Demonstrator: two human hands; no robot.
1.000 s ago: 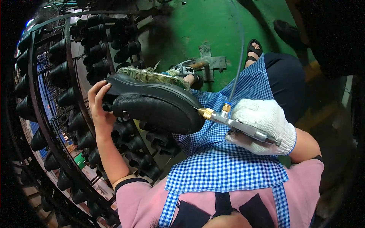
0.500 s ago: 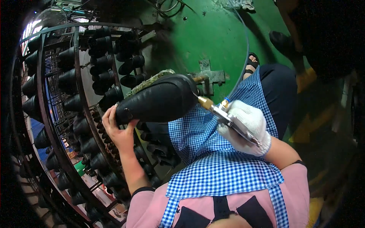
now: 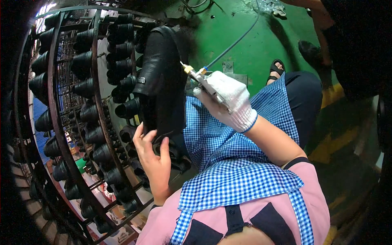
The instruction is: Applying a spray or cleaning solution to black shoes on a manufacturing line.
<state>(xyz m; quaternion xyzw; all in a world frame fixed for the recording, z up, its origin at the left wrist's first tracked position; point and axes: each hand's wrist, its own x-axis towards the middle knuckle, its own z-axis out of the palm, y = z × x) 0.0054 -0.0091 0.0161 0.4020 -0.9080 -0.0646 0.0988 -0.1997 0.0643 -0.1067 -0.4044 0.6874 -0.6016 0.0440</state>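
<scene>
A black shoe is raised toe-up before the upper right corner of a metal rack, a small buckle on its left side. At its lower, heel end is the bare left hand, thumb and fingers apart; whether they press on the shoe I cannot tell. The right hand, in a white knit glove, is closed around a metal applicator gun, whose tip points at the shoe's right side; contact is unclear. A thin hose runs up from the gun over the green floor. More black shoes line the rack. A blue checked apron covers the person's lap.
</scene>
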